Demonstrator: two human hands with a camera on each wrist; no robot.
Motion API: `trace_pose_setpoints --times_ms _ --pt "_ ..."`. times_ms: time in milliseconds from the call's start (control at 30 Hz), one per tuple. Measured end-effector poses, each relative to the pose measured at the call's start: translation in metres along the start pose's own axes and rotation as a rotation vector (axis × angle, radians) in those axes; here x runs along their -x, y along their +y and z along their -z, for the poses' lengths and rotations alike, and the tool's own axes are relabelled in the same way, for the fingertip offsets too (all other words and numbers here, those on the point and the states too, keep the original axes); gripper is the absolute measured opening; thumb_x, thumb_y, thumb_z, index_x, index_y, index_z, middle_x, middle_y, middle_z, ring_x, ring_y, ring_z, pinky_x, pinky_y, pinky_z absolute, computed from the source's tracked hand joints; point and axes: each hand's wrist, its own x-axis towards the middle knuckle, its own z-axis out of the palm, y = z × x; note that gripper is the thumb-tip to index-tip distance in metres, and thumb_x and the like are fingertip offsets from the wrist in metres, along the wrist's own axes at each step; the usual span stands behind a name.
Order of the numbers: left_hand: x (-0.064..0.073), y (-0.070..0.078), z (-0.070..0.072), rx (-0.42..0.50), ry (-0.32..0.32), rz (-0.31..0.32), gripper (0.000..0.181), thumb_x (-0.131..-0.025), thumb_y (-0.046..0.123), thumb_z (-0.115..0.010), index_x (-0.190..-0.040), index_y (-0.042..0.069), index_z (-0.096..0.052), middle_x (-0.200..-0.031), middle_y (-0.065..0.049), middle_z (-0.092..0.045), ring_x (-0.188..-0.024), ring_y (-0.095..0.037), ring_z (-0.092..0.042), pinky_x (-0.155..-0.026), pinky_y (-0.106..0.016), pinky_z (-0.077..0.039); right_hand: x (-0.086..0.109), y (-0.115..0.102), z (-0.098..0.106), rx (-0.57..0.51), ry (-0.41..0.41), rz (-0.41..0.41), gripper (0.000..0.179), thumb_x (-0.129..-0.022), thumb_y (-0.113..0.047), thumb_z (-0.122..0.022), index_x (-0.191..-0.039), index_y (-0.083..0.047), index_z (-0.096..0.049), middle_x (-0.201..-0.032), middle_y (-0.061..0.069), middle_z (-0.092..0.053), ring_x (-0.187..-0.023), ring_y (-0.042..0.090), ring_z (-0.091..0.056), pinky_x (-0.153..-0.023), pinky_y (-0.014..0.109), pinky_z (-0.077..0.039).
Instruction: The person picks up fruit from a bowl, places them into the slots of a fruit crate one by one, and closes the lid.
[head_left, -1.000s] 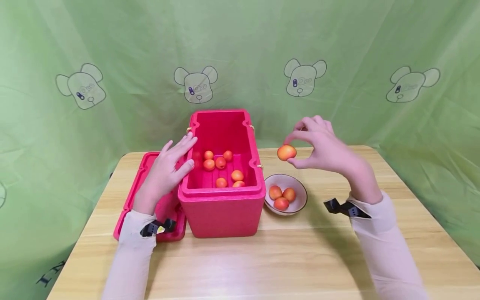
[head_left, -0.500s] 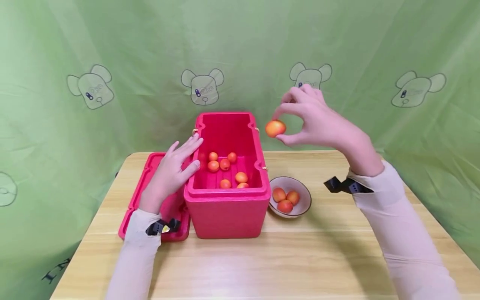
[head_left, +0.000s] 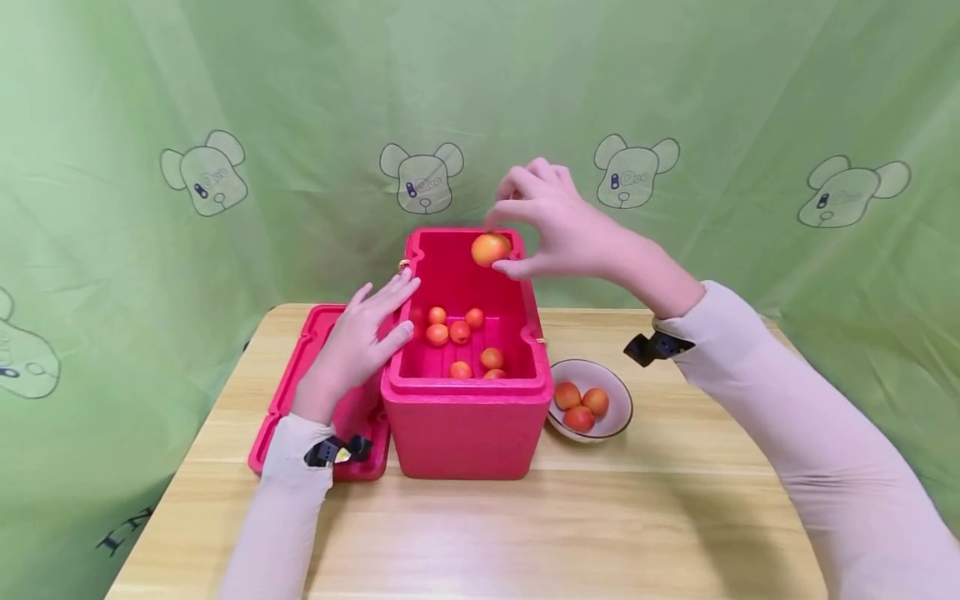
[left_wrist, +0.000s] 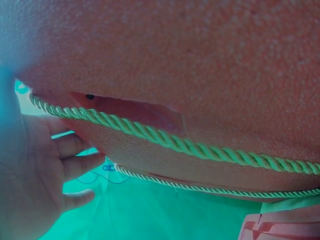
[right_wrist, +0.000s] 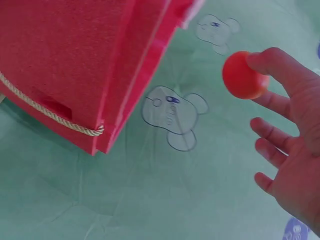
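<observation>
There's the fruit, just above centre in the head view, pinched between thumb and fingers of your right hand, seen against the box's far end! Left of centre, your left hand rests at the box's rim, fingers stretched out, grasping nothing. Seven loose fruits show inside, mid-frame. Right of the box, the bowl cradles three more fruits. Lower left, there's the lid on the table, green curtain filling the top.
</observation>
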Motion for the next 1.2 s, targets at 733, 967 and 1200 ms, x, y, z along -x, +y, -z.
trace_pose_setpoints --times_ms 733,967,1200 --pt "-0.003 -0.002 -0.004 -0.015 -0.005 0.001 0.063 -0.100 0.035 -0.054 -0.158 0.014 -0.039 -0.165 -0.007 -0.037 -0.156 -0.023 -0.029 -0.128 -0.057 -0.012 -0.017 -0.018 -0.052 0.209 -0.234 0.148 0.030 -0.078 -0.030 -0.086 -0.100 -0.014 -0.073 -0.113 0.012 -0.059 -0.114 0.030 -0.048 -0.104 0.058 -0.034" --pt "-0.003 -0.002 -0.004 -0.015 -0.003 0.001 0.063 -0.100 0.035 -0.054 -0.158 0.014 -0.039 -0.165 -0.007 -0.036 -0.156 -0.023 -0.029 -0.128 -0.056 -0.011 -0.019 -0.023 -0.063 0.242 -0.277 0.183 0.035 -0.076 -0.035 -0.087 -0.100 -0.014 -0.074 -0.112 0.011 -0.059 -0.112 0.029 -0.050 -0.101 0.054 -0.038" --pt "-0.003 0.000 -0.002 -0.017 -0.012 0.011 0.063 -0.100 0.034 -0.054 -0.158 0.013 -0.039 -0.165 -0.008 -0.036 -0.156 -0.024 -0.029 -0.129 -0.056 -0.011 -0.019 -0.025 -0.068 0.273 -0.292 0.207 0.033 -0.077 -0.034 -0.086 -0.100 -0.013 -0.073 -0.111 0.011 -0.059 -0.110 0.029 -0.050 -0.103 0.054 -0.038"
